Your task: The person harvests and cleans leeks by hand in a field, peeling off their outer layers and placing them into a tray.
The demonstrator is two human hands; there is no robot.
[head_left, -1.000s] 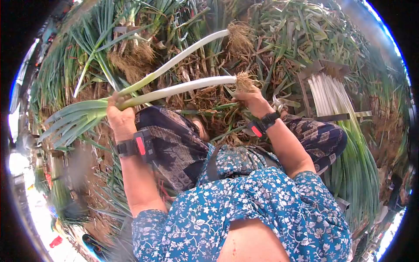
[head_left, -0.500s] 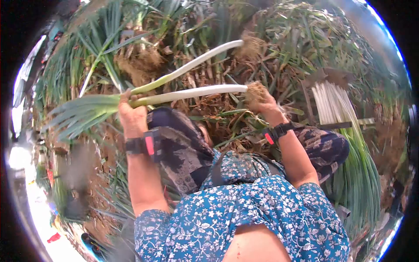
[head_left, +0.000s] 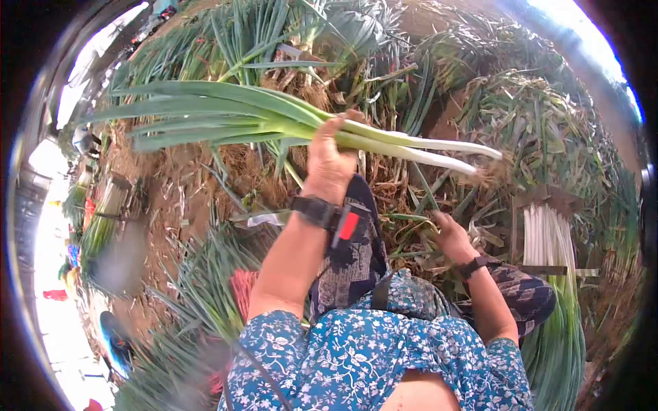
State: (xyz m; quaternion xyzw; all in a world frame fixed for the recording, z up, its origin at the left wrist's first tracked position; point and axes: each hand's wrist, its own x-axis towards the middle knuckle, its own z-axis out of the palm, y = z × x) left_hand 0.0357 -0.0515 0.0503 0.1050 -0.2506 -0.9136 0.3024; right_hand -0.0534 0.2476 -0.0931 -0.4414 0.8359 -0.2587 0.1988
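Observation:
My left hand [head_left: 327, 161] is closed around two long green onions [head_left: 404, 147], gripping them where the green leaves meet the white stalks. Their leaves fan out to the left, and the white ends with brown roots point right. Lower down, over the litter between my knees, my right hand [head_left: 456, 241] has its fingers curled together. A thin green leaf strip [head_left: 408, 218] runs to these fingers and seems pinched in them, though blur hides the exact contact. The right hand is apart from the held onions.
Trimmed green onions [head_left: 546, 236] lie in a wooden frame [head_left: 515, 229] at my right. Untrimmed green onions [head_left: 250, 31] are heaped ahead. Stripped leaves [head_left: 514, 123] cover the ground at upper right. A bundle with pink ties [head_left: 243, 288] lies at my left.
My left hand has carried the two onions rightward, their stalks now closer together. My right hand has left the root end and dropped lower, nearer my right knee. The view has shifted.

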